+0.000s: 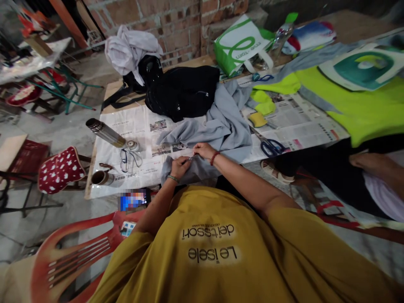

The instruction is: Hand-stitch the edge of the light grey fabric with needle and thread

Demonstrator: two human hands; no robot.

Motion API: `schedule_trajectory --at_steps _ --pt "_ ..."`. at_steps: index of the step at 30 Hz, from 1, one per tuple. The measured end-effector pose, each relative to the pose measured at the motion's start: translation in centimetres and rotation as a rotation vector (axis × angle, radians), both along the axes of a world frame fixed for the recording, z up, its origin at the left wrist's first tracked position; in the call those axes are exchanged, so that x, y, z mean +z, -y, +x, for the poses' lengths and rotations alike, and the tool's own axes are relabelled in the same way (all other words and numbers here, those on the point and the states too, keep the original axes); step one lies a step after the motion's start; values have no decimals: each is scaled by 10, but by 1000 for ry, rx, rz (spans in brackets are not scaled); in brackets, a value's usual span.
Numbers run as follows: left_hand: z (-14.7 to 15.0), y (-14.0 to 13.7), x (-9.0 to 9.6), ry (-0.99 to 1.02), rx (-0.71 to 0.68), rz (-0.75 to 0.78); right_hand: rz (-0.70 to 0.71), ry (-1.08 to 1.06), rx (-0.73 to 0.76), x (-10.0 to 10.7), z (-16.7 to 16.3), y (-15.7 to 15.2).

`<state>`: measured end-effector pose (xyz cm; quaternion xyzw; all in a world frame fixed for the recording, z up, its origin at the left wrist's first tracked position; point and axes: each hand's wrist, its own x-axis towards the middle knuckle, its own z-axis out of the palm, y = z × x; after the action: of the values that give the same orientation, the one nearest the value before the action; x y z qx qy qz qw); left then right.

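A grey garment (pixel 217 126) is pinched at its near hem by both hands at the front edge of the newspaper-covered bench (pixel 145 126). The left hand (pixel 179 167) is closed on a fold of the cloth, while the fingers (pixel 198 148) of the right hand (pixel 204 150) are drawn together on the fabric beside it; whether a needle or thread is held there cannot be told. The cloth is judged light, soft and limp, best gripped in a gathered fold near the edge being worked. Spectacles (pixel 129 159), a cup (pixel 101 178) and a steel flask (pixel 105 132) are seen to the left, blue-handled scissors (pixel 271 147) to the right. Farther back, a black bag (pixel 183 90) and a green-and-white carrier bag (pixel 243 44) are set against the brick wall (pixel 176 25).
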<state>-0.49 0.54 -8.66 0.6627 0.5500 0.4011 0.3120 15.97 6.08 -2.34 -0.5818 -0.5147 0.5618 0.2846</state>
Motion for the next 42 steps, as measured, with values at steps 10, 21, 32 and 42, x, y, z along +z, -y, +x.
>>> schedule_trajectory --at_steps 10,21,32,42 --pt "-3 0 -1 51 4 8 -111 -289 -133 14 2 -15" --pt "-5 -2 -4 57 -9 5 79 -531 -195 45 27 -50" --pt "-7 -2 -2 57 42 -1 191 -543 -322 43 61 -70" --pt "-8 -1 4 53 49 24 192 -556 -397 36 65 -73"
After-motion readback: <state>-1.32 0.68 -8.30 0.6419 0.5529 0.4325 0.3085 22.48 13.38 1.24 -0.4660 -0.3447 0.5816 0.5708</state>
